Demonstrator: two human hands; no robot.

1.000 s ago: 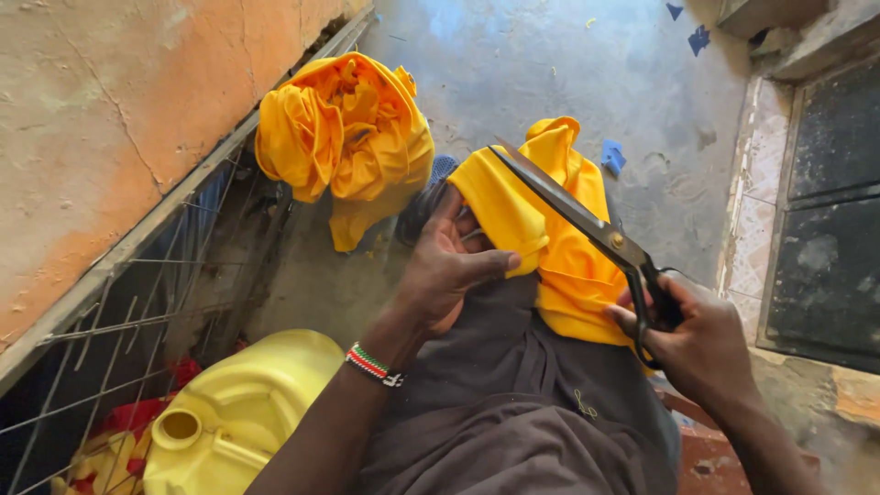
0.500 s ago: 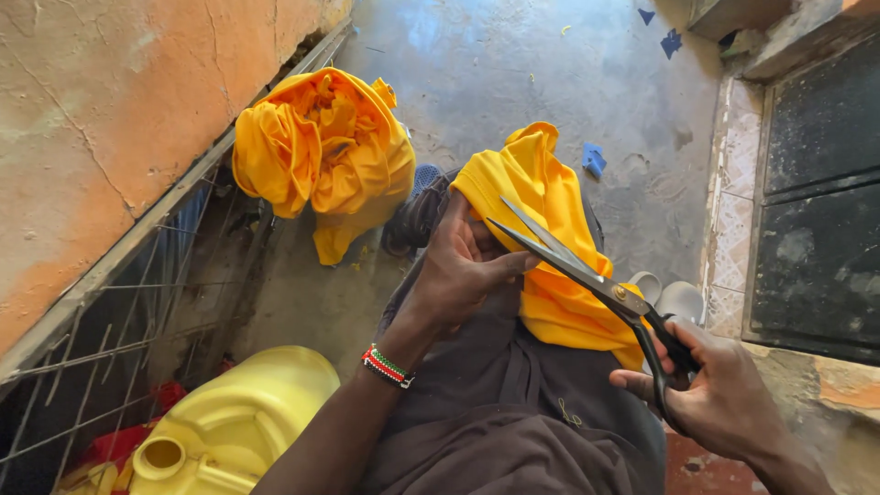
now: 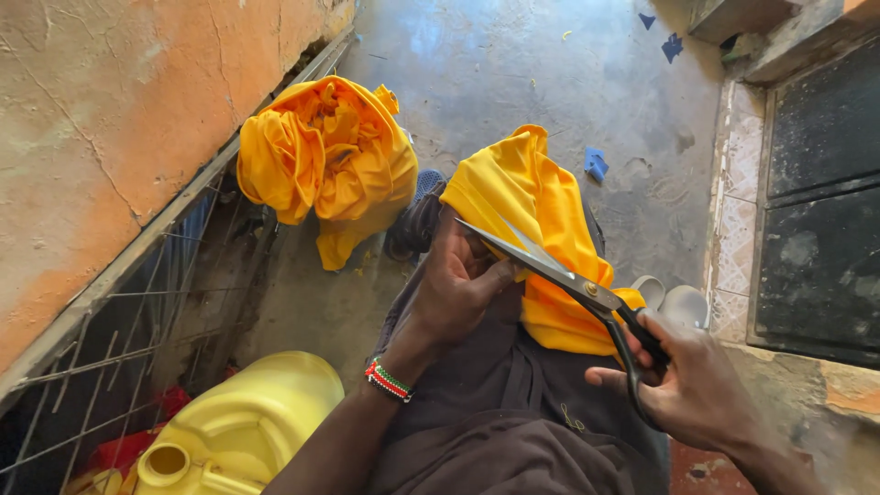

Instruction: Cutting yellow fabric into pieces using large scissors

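Observation:
A piece of yellow fabric point(image 3: 532, 215) lies draped over my lap, which is covered by dark brown cloth point(image 3: 495, 403). My left hand point(image 3: 458, 284), with a beaded bracelet at the wrist, pinches the near edge of this fabric. My right hand point(image 3: 692, 390) grips the black handles of large metal scissors point(image 3: 550, 270). The blades are parted and point left toward my left hand's fingers at the fabric edge. A second bundle of yellow fabric point(image 3: 325, 160) lies bunched on the floor to the left, against the wall.
A yellow plastic jerrycan point(image 3: 234, 435) stands at the lower left beside a wire mesh panel point(image 3: 101, 348) leaning on the orange wall. Grey sandals point(image 3: 674, 302) lie on the concrete floor by my right leg. A dark metal door point(image 3: 820, 202) is on the right. Small blue scraps point(image 3: 596, 165) dot the floor.
The scissors have swung lower and leftward, their tips now at my left hand's fingers. My left hand has shifted on the fabric edge, and my right hand has dropped toward the lower right.

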